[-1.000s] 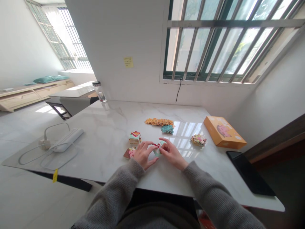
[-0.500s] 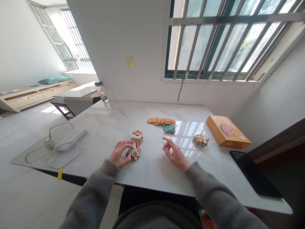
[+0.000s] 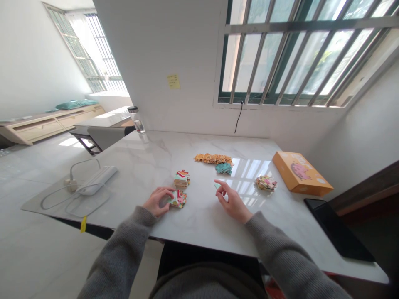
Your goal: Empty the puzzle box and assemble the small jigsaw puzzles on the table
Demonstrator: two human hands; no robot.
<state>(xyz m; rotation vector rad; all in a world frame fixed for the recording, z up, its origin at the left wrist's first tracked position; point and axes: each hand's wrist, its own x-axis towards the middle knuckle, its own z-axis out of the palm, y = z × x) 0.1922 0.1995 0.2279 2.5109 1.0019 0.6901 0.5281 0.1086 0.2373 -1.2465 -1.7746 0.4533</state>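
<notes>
My left hand [image 3: 157, 201] rests on the white marble table [image 3: 199, 224] with curled fingers touching a small stack of colourful puzzle pieces [image 3: 178, 199]. A taller stack of pieces [image 3: 182, 179] stands just behind it. My right hand [image 3: 230, 200] hovers to the right, thumb and forefinger pinched on a small teal puzzle piece [image 3: 216, 185]. Further back lie a row of orange pieces [image 3: 213, 158], a teal pile [image 3: 223, 168] and a mixed pile [image 3: 266, 182].
An orange puzzle box [image 3: 300, 172] lies at the right, a black tablet [image 3: 338, 228] near the right front edge. A white power strip with cable [image 3: 93, 182] is at the left, a glass jar [image 3: 137, 121] at the far corner.
My hands were together at the centre holding pieces. The left hand has moved left and laid pieces down on the small stack; the right hand has stayed, keeping a teal piece.
</notes>
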